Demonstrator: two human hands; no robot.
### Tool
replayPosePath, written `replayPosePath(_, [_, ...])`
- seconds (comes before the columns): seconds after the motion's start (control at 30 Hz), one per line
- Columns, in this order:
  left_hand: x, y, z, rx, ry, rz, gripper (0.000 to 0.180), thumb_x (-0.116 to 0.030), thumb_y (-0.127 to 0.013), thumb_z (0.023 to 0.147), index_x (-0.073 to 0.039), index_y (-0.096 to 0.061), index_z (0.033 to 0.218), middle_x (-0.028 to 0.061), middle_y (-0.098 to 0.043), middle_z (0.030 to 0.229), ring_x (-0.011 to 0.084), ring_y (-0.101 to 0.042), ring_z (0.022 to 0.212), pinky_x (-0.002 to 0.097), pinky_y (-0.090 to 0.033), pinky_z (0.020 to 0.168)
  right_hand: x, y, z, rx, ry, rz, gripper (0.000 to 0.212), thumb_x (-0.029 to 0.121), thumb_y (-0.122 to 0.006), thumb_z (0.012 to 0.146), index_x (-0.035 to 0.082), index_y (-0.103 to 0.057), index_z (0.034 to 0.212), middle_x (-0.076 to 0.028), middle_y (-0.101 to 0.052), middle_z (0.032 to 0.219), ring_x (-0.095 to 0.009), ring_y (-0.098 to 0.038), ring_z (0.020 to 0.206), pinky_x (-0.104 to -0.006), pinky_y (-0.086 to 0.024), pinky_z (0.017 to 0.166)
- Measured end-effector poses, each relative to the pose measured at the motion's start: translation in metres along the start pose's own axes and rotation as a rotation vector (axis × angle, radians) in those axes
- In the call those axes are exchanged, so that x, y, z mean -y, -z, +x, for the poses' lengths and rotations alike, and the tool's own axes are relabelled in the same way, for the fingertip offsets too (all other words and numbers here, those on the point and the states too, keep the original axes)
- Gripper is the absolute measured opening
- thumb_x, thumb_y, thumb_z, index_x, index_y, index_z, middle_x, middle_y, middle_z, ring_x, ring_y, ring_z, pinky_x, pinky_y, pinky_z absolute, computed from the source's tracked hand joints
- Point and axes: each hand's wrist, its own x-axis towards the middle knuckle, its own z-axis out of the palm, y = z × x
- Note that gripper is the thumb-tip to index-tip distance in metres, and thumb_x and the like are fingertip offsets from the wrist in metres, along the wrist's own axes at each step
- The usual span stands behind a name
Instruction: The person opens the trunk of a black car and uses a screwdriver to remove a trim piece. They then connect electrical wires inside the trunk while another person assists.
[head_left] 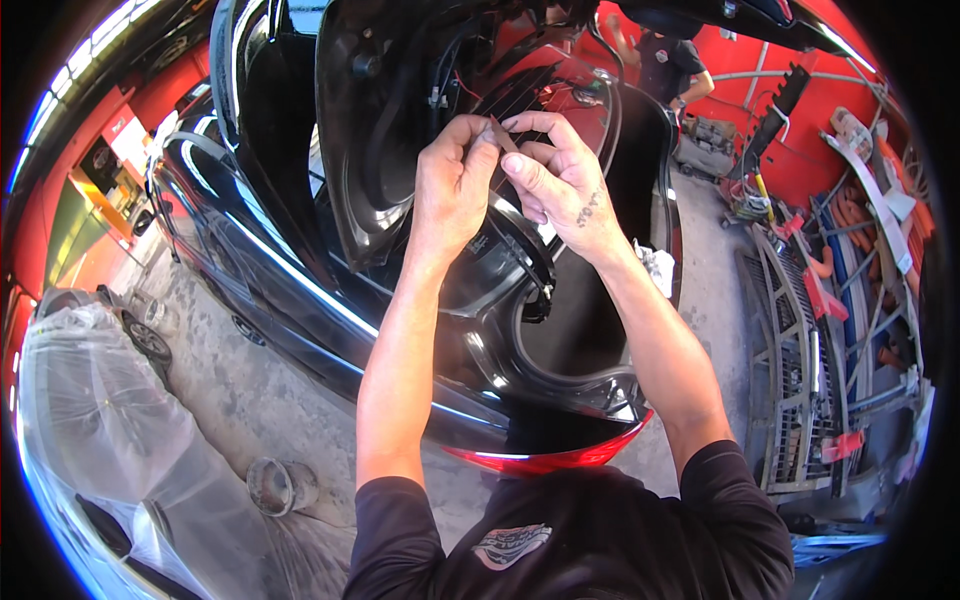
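Note:
Both of my arms reach up and forward over the open trunk of a black car. My left hand is closed in a pinch, its thumb and forefinger together on a small brownish strip. From the other side my right hand meets it, thumb and curled fingers pinching at the same strip. Most of the strip is hidden by the fingertips, so its exact kind does not show. Behind the hands stands the raised trunk lid, its dark inner side facing me. Below them lies the trunk's rim.
A red tail light edges the car near me. At left are a plastic-covered car and a bucket on the concrete floor. Racks of parts line the right. Another person stands at the back right.

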Motion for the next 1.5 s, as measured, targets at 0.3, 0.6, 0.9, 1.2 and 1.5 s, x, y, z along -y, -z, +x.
replayPosePath(0.3, [-0.002,-0.002,-0.003,-0.020,-0.004,0.106,0.016,-0.010,-0.058,0.104,0.003,-0.067,0.108,0.0017,-0.070,0.089,0.0054,-0.060,0.085,0.0230,-0.049,0.078,0.001,0.000,0.003,-0.076,-0.007,-0.104,0.040,0.025,-0.071,0.100,-0.001,-0.056,0.126,0.001,-0.060,0.069,-0.005,-0.051,0.061,-0.0234,-0.040,0.053])
replayPosePath(0.6, [-0.004,-0.008,-0.001,-0.123,0.055,-0.006,0.012,-0.006,-0.066,0.098,0.004,-0.069,0.102,0.0011,-0.070,0.087,0.0045,-0.059,0.078,0.0228,-0.049,0.071,0.002,0.005,-0.001,-0.010,-0.030,-0.029,0.042,0.020,-0.070,0.101,0.002,-0.052,0.134,0.001,-0.054,0.077,-0.003,-0.045,0.060,-0.0199,-0.037,0.050])
replayPosePath(0.9, [-0.005,-0.008,0.000,-0.117,0.043,-0.035,0.012,-0.005,-0.069,0.096,0.004,-0.072,0.102,0.0018,-0.071,0.088,0.0043,-0.060,0.078,0.0220,-0.048,0.070,0.004,0.006,-0.002,-0.013,-0.033,-0.033,0.040,0.021,-0.069,0.102,0.002,-0.053,0.134,0.001,-0.056,0.078,-0.003,-0.044,0.060,-0.0202,-0.038,0.050])
replayPosePath(1.2, [0.000,-0.005,0.000,-0.085,0.032,0.002,0.012,-0.006,-0.069,0.097,0.003,-0.072,0.104,0.0002,-0.071,0.091,0.0046,-0.061,0.084,0.0223,-0.049,0.076,0.015,0.012,-0.002,-0.113,0.025,-0.175,0.044,0.022,-0.073,0.094,0.001,-0.062,0.131,0.007,-0.059,0.076,-0.001,-0.046,0.066,-0.0211,-0.037,0.058])
replayPosePath(1.5, [-0.002,-0.006,0.003,-0.048,-0.071,0.195,0.009,-0.002,-0.071,0.091,0.006,-0.071,0.094,0.0112,-0.070,0.084,0.0151,-0.067,0.073,0.0295,-0.051,0.068,0.024,0.021,0.020,-0.017,0.495,-0.913,0.021,0.007,-0.070,0.081,-0.002,-0.071,0.100,-0.015,-0.069,0.090,-0.036,-0.069,0.079,-0.0410,-0.057,0.072])
